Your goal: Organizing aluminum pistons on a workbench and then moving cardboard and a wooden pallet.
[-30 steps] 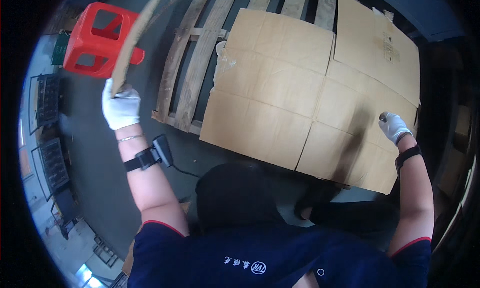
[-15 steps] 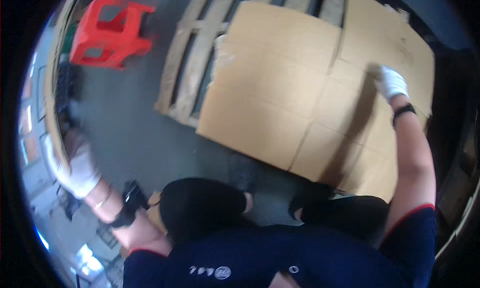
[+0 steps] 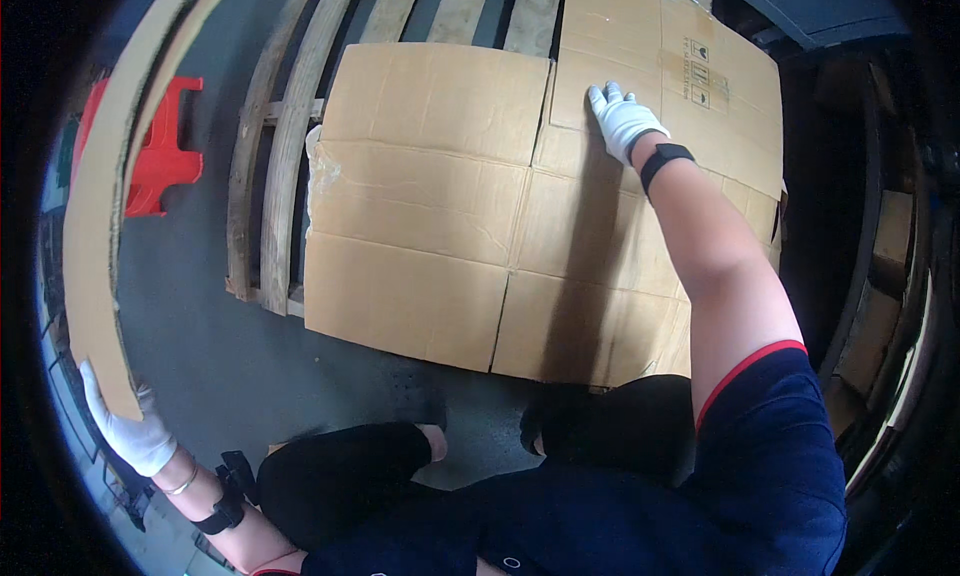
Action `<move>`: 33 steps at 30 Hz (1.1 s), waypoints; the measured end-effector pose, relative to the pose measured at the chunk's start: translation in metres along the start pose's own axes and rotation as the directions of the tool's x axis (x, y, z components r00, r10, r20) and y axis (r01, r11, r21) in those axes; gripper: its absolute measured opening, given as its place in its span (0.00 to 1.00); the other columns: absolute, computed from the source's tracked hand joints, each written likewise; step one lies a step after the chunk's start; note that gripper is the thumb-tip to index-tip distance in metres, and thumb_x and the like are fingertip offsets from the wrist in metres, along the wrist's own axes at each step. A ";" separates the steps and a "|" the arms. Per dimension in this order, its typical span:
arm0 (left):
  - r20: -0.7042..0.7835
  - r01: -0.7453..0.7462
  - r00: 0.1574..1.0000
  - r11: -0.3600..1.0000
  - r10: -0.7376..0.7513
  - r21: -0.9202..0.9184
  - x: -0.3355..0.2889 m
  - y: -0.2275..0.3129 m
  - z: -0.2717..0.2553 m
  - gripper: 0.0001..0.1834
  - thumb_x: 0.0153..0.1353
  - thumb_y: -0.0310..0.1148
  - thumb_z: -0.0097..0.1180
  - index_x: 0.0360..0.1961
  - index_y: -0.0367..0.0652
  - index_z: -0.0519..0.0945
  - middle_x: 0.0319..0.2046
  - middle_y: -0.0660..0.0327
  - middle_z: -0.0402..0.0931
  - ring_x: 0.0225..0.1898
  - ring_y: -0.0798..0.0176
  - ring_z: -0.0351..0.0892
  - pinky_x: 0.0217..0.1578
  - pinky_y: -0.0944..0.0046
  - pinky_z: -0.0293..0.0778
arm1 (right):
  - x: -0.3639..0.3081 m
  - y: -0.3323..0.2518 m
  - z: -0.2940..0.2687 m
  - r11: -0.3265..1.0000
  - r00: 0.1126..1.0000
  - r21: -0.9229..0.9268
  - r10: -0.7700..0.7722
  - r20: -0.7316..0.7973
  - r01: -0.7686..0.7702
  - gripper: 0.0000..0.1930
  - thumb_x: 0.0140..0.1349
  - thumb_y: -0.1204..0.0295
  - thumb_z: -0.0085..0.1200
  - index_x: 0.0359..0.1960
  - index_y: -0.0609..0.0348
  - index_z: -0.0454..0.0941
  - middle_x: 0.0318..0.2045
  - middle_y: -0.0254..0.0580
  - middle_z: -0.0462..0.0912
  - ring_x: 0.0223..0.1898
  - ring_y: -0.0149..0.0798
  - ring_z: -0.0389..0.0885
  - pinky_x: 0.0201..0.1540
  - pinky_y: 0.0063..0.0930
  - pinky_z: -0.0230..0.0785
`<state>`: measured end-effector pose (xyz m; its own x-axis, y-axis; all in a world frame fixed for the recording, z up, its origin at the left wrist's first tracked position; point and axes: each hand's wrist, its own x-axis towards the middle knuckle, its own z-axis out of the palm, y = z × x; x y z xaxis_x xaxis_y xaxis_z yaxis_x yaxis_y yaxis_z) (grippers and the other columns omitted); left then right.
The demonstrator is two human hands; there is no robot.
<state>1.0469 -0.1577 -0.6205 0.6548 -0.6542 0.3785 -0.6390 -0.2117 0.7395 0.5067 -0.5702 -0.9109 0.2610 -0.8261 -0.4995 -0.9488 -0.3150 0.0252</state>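
My left hand [image 3: 135, 426], in a white glove, grips the lower end of a folded cardboard sheet [image 3: 92, 246]. That sheet stands up at the far left, seen nearly edge-on. Flat brown cardboard [image 3: 420, 196] lies over a wooden pallet [image 3: 275, 196]. On this cardboard, right of its middle seam, rests my gloved right hand [image 3: 625, 123], palm down with fingers stretched out. Creases and seams cross the surface, and a piece with printed handling symbols [image 3: 700, 74] lies toward the far right. The shadow of my right arm falls across it.
Behind the held sheet, a red plastic stool [image 3: 165, 156] stands on the grey floor [image 3: 200, 326]. More cardboard pieces [image 3: 868, 341] stand along the right side. My knees are close to the pallet's near edge.
My view has swung to the right, so the pallet appears further left. The held sheet now hides part of the stool. My right hand still lies on the cardboard, its fingers more spread.
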 end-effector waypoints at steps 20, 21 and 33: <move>-0.081 0.047 0.996 0.998 -0.043 0.048 -0.009 0.022 0.023 0.20 0.71 0.31 0.48 0.62 0.40 0.69 0.53 0.55 0.75 0.46 0.72 0.76 0.49 0.77 0.70 | 0.004 -0.044 -0.009 0.951 0.976 -0.221 -0.218 0.012 0.215 0.34 0.57 0.80 0.50 0.66 0.33 0.63 0.74 0.37 0.47 0.69 0.63 0.57 0.67 0.47 0.62; 0.032 -0.127 0.992 0.969 0.123 0.213 -0.010 0.018 0.022 0.20 0.71 0.32 0.48 0.62 0.39 0.70 0.53 0.55 0.76 0.47 0.73 0.76 0.51 0.78 0.69 | 0.002 -0.050 -0.020 0.958 0.976 -0.196 -0.193 0.098 0.209 0.35 0.58 0.78 0.50 0.67 0.33 0.62 0.75 0.35 0.44 0.69 0.68 0.54 0.65 0.49 0.64; 0.018 -0.180 0.983 0.939 0.183 0.294 -0.014 0.001 -0.002 0.25 0.64 0.24 0.55 0.63 0.36 0.67 0.50 0.56 0.77 0.46 0.68 0.77 0.49 0.70 0.74 | 0.008 -0.048 0.002 0.970 0.992 0.225 0.107 -0.061 -0.090 0.29 0.70 0.51 0.34 0.70 0.45 0.58 0.66 0.72 0.57 0.62 0.63 0.68 0.64 0.45 0.63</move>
<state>1.0382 -0.1470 -0.6242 0.5197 -0.6948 0.4972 -0.8362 -0.2942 0.4628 0.5540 -0.5608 -0.9180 0.1688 -0.8820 -0.4399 -0.9841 -0.1257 -0.1256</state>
